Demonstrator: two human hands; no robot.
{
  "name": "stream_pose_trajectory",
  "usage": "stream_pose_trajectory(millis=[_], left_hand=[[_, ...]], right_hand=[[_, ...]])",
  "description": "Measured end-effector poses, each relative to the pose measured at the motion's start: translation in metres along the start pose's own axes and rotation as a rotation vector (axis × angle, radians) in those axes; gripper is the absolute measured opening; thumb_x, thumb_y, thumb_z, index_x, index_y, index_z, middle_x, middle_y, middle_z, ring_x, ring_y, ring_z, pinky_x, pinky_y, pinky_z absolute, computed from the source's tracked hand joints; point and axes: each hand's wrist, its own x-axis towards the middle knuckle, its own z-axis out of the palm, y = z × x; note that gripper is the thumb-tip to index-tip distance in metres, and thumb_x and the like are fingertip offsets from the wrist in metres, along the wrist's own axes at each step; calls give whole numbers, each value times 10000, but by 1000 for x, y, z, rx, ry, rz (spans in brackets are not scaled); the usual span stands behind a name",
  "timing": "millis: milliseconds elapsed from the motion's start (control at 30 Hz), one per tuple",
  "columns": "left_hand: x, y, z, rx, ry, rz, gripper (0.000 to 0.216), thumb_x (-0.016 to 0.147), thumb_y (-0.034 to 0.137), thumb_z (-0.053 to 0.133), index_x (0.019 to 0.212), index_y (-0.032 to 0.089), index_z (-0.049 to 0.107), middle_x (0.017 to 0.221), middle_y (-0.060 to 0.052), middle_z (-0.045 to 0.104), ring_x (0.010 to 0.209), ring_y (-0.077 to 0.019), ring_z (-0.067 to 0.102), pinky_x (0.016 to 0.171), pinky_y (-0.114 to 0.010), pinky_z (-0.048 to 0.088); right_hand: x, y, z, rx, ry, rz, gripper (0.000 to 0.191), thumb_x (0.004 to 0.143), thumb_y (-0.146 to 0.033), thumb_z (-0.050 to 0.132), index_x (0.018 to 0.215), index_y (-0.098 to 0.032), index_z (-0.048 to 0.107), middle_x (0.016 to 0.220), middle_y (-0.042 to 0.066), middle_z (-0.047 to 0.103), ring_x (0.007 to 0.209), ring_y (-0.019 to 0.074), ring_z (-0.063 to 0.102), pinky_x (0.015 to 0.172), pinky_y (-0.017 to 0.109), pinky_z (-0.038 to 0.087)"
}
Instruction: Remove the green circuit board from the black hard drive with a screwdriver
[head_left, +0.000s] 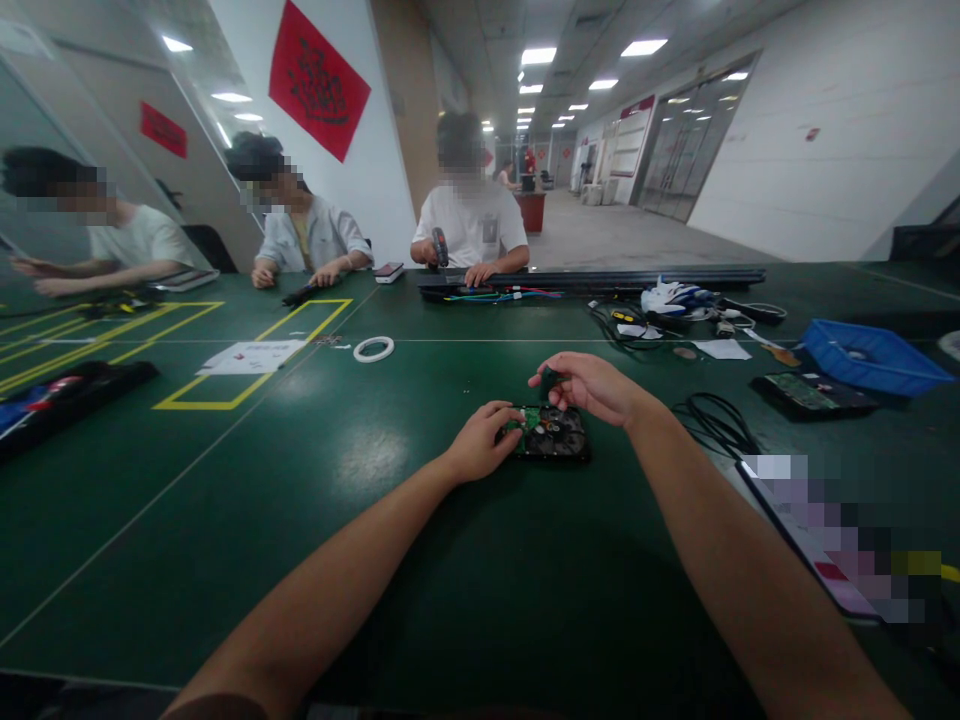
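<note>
A black open housing (564,440) with a green circuit board (531,428) in its left part lies flat on the green table in front of me. My left hand (486,440) holds the left end of this housing, thumb and fingers over its edge and the board. Above the far right corner, my right hand (589,385) is raised, its fingers closed around a small dark piece (550,380). The kind of that piece is too blurred to make out.
Right of my arm lie a coiled black cable (716,420), a second housing with a board (814,393) and a blue bin (874,358). Left stands a white tape roll (373,348). Across the table a person (472,220) holds a tool by long black bars (600,280).
</note>
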Motion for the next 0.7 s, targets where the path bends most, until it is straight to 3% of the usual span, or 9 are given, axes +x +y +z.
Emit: stream_pose_trajectory(millis=[200,333,600,700], left_hand=[[0,2,-1,-6,10,7,300,960,289,578,1249,241,644,1320,-118,576,1290,-270,531,1099,-460,441],[0,4,-1,-3,6,12,294,959,277,577,1243,238,643,1307,-118,581,1288,-267,531,1097,-458,442],[0,3,-1,11,2,0,298,962,290,575,1250,246,640,1315,-113,579,1295,-267,526,1104,-463,437],[0,3,-1,6,1,3,299,964,290,572,1251,245,640,1320,-115,576,1298,-266,524,1106,-459,437]], right_hand=[[2,3,-5,41,-42,-10,151,928,-287,624,1041,-190,648,1002,111,730,675,152,635,596,270,536],[2,3,-5,52,-61,-5,148,937,-285,612,1029,-179,660,992,106,714,675,147,637,588,262,532],[1,2,-4,12,18,-12,98,913,-274,633,961,-189,623,935,85,699,629,143,613,519,254,483],[1,0,-5,-45,48,-25,139,921,-291,627,1034,-211,638,933,73,690,600,135,590,492,250,455]])
